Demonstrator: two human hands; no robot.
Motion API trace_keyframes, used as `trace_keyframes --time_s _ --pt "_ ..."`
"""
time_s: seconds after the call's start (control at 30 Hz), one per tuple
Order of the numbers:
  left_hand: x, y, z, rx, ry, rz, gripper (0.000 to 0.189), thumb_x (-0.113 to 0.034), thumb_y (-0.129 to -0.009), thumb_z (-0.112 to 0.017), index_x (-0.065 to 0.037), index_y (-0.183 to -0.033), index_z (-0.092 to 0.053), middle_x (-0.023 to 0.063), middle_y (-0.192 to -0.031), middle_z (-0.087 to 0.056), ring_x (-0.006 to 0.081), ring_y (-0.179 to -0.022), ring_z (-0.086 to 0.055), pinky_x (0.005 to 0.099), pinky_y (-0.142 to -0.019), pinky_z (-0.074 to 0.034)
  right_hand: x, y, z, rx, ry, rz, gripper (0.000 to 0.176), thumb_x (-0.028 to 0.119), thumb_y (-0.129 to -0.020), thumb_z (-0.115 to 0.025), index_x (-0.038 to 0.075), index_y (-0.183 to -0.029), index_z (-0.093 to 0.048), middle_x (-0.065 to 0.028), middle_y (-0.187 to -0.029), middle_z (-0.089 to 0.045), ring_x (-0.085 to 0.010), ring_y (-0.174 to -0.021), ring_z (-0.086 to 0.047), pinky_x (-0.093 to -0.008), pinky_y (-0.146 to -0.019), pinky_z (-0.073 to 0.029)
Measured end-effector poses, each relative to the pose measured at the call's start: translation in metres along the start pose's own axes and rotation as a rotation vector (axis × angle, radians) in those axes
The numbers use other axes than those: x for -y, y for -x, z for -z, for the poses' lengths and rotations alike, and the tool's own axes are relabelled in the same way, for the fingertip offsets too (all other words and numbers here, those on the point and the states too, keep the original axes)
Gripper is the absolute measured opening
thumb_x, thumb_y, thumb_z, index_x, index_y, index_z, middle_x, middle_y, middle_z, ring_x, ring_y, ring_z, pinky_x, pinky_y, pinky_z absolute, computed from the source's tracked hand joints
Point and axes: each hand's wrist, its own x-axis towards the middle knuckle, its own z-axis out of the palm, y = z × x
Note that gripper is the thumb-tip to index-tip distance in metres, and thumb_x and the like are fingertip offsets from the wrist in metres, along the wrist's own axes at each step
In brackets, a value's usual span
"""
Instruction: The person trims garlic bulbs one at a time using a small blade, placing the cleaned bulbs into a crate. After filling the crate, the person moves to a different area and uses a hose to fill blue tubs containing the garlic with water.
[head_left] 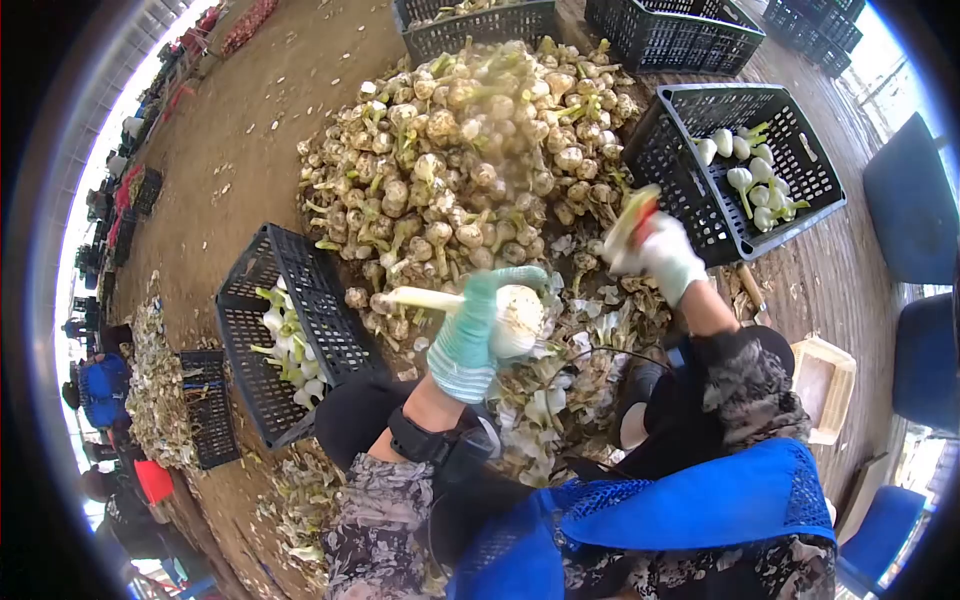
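Note:
My left hand (pixel 468 338), in a green and white glove, is wrapped round a large garlic bulb (pixel 519 322). Its thick pale stem (pixel 425 298) sticks out to the left, and the bulb's root end faces right. Off to the right, my right hand (pixel 668 258), in a white glove, is closed on a red and pale object (pixel 634 222) too smeared by motion to name. It is apart from the bulb, near a black crate. In front of both hands rises a big heap of unpeeled garlic (pixel 440 180), with loose skins (pixel 560 370) below.
A black crate (pixel 700 215) at right holds clean white garlic; another crate (pixel 330 330) at left holds more. Further crates (pixel 480 35) stand behind the heap. A wooden-handled tool (pixel 750 284) and a pale basket (pixel 822 388) lie at right. People (pixel 100 390) sit far left.

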Motion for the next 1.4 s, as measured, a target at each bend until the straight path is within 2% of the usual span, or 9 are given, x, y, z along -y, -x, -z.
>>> trace_keyframes --time_s 0.1,0.23,0.67,0.83,1.0,1.1,1.23,1.3,1.4 --pt "0.006 -0.005 0.023 -0.016 -0.177 -0.053 0.058 -0.053 -0.083 -0.053 0.000 -0.106 -0.055 0.0034 -0.077 -0.060 0.0109 -0.066 -0.058 0.0225 -0.058 -0.049 -0.008 0.035 -0.041 0.451 0.821 0.124 0.043 0.031 -0.077 -0.061 0.005 -0.111 -0.053 -0.0164 -0.094 -0.060 -0.0336 -0.088 -0.058 -0.0356 -0.079 -0.047" --pt "0.031 -0.017 0.036 -0.171 -0.441 -0.140 0.051 -0.044 -0.082 -0.059 0.000 -0.106 -0.053 0.0067 -0.077 -0.060 0.0154 -0.064 -0.058 0.0272 -0.058 -0.049 0.062 0.041 -0.053 0.250 -0.114 -0.187 0.050 0.035 -0.079 -0.061 -0.005 -0.106 -0.051 -0.0158 -0.090 -0.059 -0.0235 -0.087 -0.059 -0.0343 -0.075 -0.047" --pt "0.029 -0.020 0.013 -0.254 -1.157 -0.313 0.055 -0.057 -0.080 -0.053 -0.002 -0.077 -0.057 0.0100 -0.063 -0.057 0.0223 -0.057 -0.054 0.0337 -0.057 -0.043 0.064 0.056 -0.071 0.164 0.411 0.260 0.019 0.016 -0.074 -0.058 -0.002 -0.082 -0.058 -0.0183 -0.081 -0.062 -0.0305 -0.073 -0.062 -0.0356 -0.065 -0.048" --pt "0.023 -0.009 0.000 -0.161 -0.510 -0.117 0.053 -0.054 -0.085 -0.047 -0.003 -0.096 -0.058 0.0052 -0.075 -0.062 0.0113 -0.060 -0.059 0.0229 -0.054 -0.049 0.044 0.039 -0.059 -0.005 0.516 -0.022 0.012 0.007 -0.076 -0.058 -0.003 -0.083 -0.057 -0.0196 -0.070 -0.059 -0.0303 -0.066 -0.059 -0.0322 -0.061 -0.046" --pt "0.027 -0.020 0.018 -0.196 -0.646 -0.150 0.054 -0.054 -0.086 -0.045 -0.003 -0.097 -0.057 0.0048 -0.079 -0.061 0.0117 -0.066 -0.058 0.0219 -0.059 -0.049 0.007 0.031 -0.062 0.507 -0.715 -0.024 0.034 0.015 -0.079 -0.061 0.001 -0.109 -0.054 -0.0114 -0.092 -0.060 -0.0209 -0.080 -0.059 -0.0321 -0.068 -0.049" --pt "0.038 -0.034 0.003 -0.424 -0.542 -0.395 0.046 -0.051 -0.083 -0.054 -0.006 -0.092 -0.055 0.0032 -0.077 -0.057 0.0119 -0.066 -0.052 0.0272 -0.060 -0.044 0.060 0.052 -0.076 0.157 -0.253 -0.149 0.026 0.013 -0.072 -0.067 0.000 -0.091 -0.055 -0.0092 -0.079 -0.061 -0.0186 -0.068 -0.059 -0.0292 -0.060 -0.047" --pt "0.037 -0.036 0.014 -0.464 0.137 0.172 0.040 -0.047 -0.087 -0.049 -0.008 -0.086 -0.054 0.0041 -0.075 -0.054 0.0138 -0.065 -0.050 0.0285 -0.061 -0.044 0.062 0.058 -0.089 -0.020 0.240 0.404 0.019 0.008 -0.071 -0.069 0.000 -0.078 -0.053 -0.0090 -0.069 -0.059 -0.0128 -0.059 -0.054 -0.0267 -0.054 -0.044" --pt "0.039 -0.035 0.035 -0.250 0.239 0.127 0.033 -0.036 -0.089 -0.047 -0.005 -0.087 -0.057 0.0061 -0.079 -0.058 0.0163 -0.071 -0.056 0.0295 -0.063 -0.047 0.076 0.058 -0.084 0.212 -0.377 -0.185 0.017 0.011 -0.075 -0.066 0.003 -0.077 -0.052 -0.0052 -0.064 -0.056 -0.0108 -0.053 -0.050 -0.0243 -0.045 -0.038" --pt "0.005 -0.016 0.002 -0.114 0.362 0.038 0.028 -0.027 -0.088 -0.048 -0.002 -0.092 -0.060 0.0101 -0.093 -0.062 0.0188 -0.087 -0.060 0.0332 -0.071 -0.052 0.065 0.064 -0.082 0.469 -1.083 -0.149 0.037 0.031 -0.078 -0.067 0.009 -0.100 -0.047 -0.0010 -0.068 -0.051 -0.0065 -0.043 -0.037 -0.0195 -0.039 -0.026"
